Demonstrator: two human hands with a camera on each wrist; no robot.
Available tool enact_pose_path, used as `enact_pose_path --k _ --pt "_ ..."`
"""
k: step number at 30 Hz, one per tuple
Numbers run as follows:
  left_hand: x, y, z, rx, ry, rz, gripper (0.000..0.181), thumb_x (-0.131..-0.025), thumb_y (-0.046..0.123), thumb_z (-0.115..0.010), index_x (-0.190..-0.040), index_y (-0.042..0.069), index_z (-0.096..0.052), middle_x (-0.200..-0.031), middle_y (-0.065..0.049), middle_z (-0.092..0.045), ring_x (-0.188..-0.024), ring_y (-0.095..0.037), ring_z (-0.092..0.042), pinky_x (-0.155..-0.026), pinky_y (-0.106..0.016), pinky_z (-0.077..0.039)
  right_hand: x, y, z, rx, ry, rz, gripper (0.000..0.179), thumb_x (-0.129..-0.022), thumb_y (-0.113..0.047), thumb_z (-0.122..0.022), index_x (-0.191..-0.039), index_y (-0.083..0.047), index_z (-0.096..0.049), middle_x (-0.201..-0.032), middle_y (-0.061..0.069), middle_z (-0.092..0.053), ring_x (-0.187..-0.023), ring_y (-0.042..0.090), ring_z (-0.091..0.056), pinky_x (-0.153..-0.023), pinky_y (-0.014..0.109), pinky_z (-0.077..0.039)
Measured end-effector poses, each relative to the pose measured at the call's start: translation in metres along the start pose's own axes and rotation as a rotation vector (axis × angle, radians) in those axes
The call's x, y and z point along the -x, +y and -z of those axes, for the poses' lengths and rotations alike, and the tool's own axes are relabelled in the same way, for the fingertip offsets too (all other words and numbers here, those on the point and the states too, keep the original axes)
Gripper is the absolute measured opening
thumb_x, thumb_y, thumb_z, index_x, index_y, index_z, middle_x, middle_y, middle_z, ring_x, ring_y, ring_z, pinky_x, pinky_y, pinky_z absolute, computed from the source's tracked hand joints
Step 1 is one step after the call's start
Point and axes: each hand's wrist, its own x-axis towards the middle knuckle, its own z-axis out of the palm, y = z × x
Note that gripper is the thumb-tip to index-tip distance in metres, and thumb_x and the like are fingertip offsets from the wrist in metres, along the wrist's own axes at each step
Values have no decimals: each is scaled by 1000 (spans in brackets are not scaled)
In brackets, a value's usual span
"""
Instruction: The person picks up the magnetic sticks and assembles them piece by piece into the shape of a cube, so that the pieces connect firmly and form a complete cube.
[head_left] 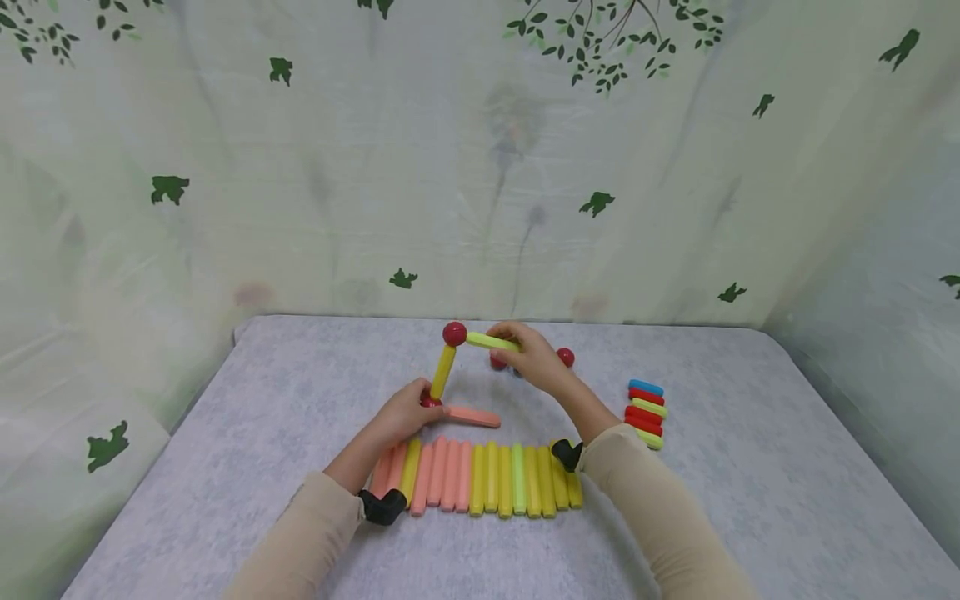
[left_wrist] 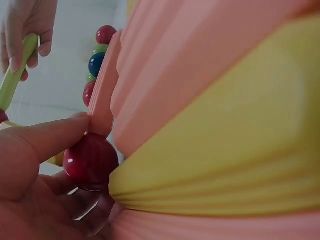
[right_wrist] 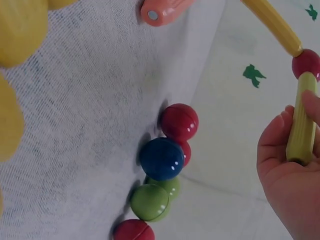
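My left hand holds a red ball low over the table, its thumb against the ball and the end of a pink stick. That stick juts out to the right from the ball. Rising from the same ball is a yellow stick, slightly tilted, with a second red ball on its top. A light green stick touches the upper ball at one end. My right hand grips the green stick's other end between thumb and fingers, as the right wrist view also shows.
A row of pink, yellow and green sticks lies in front of the hands. Behind the right hand stand several balls, among them a blue ball and a green ball. Short coloured sticks lie at the right. A leaf-patterned cloth hangs behind the table.
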Motion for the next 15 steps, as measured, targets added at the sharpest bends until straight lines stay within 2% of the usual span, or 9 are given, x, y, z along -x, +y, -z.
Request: enact_pose_path --k 4,5,7,9,11,13,15 --pt "-1 5 3 -19 -24 16 42 -80 24 -69 -109 3 -48 -88 -11 -52 -75 -22 -49 -60 -28 -41 -4 1 -5 -46 -12 -6 25 -86 -10 -61 -110 -9 -56 -99 7 -55 -81 35 -55 -65 29 -45" --pt "-1 8 5 -16 -10 13 46 -80 24 -69 -113 2 -46 -94 -12 -52 -79 -23 -49 -64 -30 -43 -4 1 -6 -54 -14 -5 25 -86 -10 -61 -110 -9 -56 -99 8 -55 -81 37 -55 -65 30 -46" --pt "-3 15 12 -4 52 -33 56 -79 23 -70 -122 3 -39 -106 -15 -49 -89 -26 -49 -71 -34 -46 -5 0 -8 -70 -14 -5 25 -85 -9 -61 -110 -9 -56 -101 8 -55 -82 40 -54 -67 35 -47" --pt "-6 24 19 12 140 -130 66 -79 21 -71 -131 7 -32 -118 -17 -42 -100 -28 -47 -78 -39 -46 -7 -1 -9 -84 -14 -10 26 -85 -9 -62 -110 -9 -57 -101 8 -55 -81 39 -54 -69 38 -48" --pt "-10 33 25 -11 216 -271 70 -79 20 -71 -135 11 -30 -124 -16 -38 -105 -29 -44 -82 -41 -45 -8 -1 -9 -87 -14 -18 26 -85 -9 -62 -110 -9 -57 -101 7 -55 -76 34 -55 -68 36 -49" --pt "-16 40 29 -35 237 -399 66 -79 19 -70 -134 14 -35 -122 -15 -40 -104 -27 -45 -80 -40 -46 -9 -1 -9 -105 -20 -25 26 -85 -8 -61 -111 -8 -57 -102 8 -55 -73 29 -55 -66 32 -49" --pt "-22 45 32 -67 221 -487 53 -80 18 -69 -128 13 -45 -118 -12 -43 -99 -24 -47 -79 -37 -46 -10 -1 -9 -121 -30 -29 27 -85 -6 -61 -111 -6 -57 -103 9 -55 -72 27 -54 -63 27 -48"
